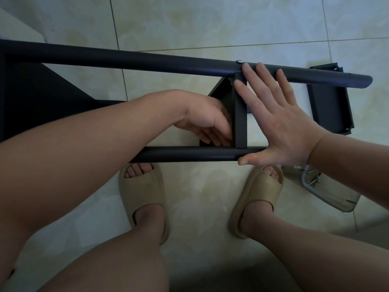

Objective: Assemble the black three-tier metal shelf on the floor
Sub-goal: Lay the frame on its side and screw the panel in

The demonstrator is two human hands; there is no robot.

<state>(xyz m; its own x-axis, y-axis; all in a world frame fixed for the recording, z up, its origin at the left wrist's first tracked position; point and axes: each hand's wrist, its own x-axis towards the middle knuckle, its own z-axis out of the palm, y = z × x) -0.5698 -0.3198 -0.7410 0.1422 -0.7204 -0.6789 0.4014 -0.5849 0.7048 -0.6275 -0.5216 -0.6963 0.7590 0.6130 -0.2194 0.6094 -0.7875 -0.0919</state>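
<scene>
The shelf frame lies on the tiled floor (189, 28), its upper tube (147, 61) and lower tube (179, 154) running left to right. At centre a tier panel (240, 114) stands crosswise between them, long axis top to bottom, with a screw (239, 61) at its upper joint. The right hand (277, 125) presses open and flat against the panel's right side, thumb on the lower tube. The left hand (206, 125) tucks in from the left, fingers (212, 140) curled by the lower joint; whether they hold anything is unclear. That joint likely comes next, nearest the left hand.
</scene>
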